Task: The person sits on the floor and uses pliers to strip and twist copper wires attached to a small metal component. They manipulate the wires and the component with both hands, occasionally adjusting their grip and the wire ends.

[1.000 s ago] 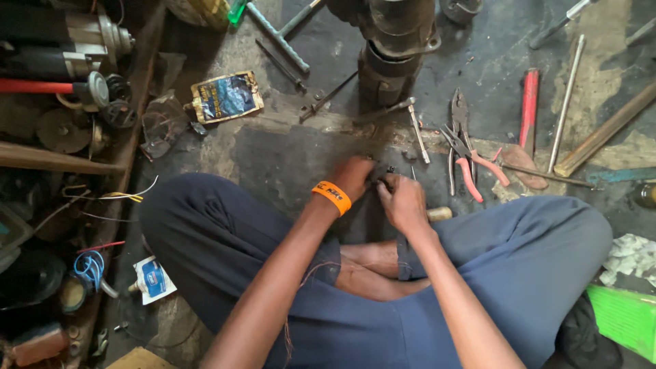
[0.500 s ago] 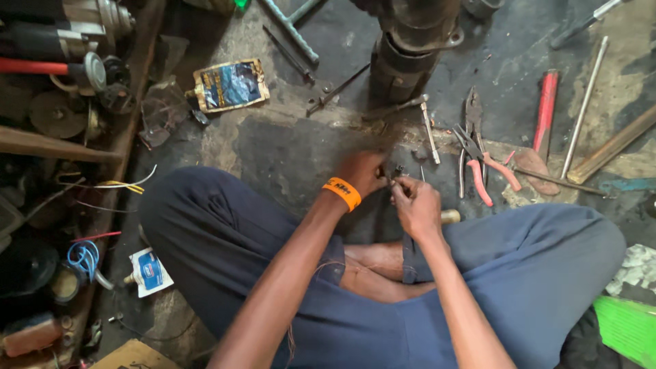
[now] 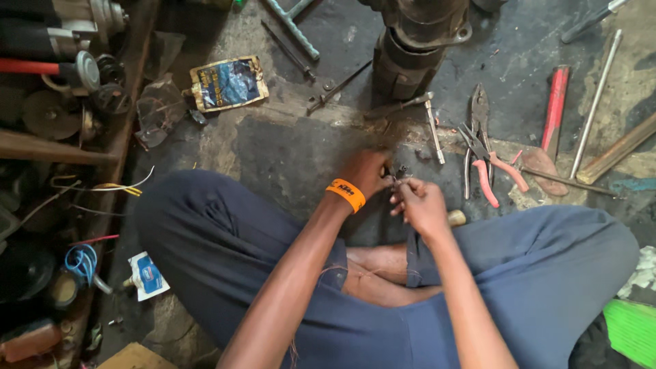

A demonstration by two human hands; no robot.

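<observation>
Overhead view of a person seated cross-legged on a stained concrete floor [image 3: 287, 150], in dark blue trousers. The landmark is the dark cylindrical metal housing [image 3: 417, 48] standing upright at the top centre.

Straight below the housing, the left hand [image 3: 367, 172] and right hand [image 3: 424, 205] meet, fingertips almost touching. Both are pinched narrowly on a small dark metal part [image 3: 398, 175] held between them, just above the floor; the part is too small and shadowed to identify further. An orange wristband [image 3: 345, 194] circles the left wrist.

Right of the housing and slightly below it lie pink-handled pliers [image 3: 488, 164], jaws pointing up, beside a second pair of plain metal pliers [image 3: 478, 116]. Between these and the housing lies a slim metal socket wrench [image 3: 434, 126]. Farther right lie a red flat tool [image 3: 555, 109] and a long steel rod [image 3: 596, 102], side by side but apart.

Left of the housing, a thin dark rod [image 3: 338, 85] slants across the floor, and farther left a crumpled blue-and-yellow packet [image 3: 227, 83] lies flat. At the far left edge stands a shelf crowded with motor parts [image 3: 61, 75]. Well below and left of the housing, a coil of blue wire [image 3: 82, 263] and a small blue-and-white sachet [image 3: 147, 276] lie beside the person's left knee.
</observation>
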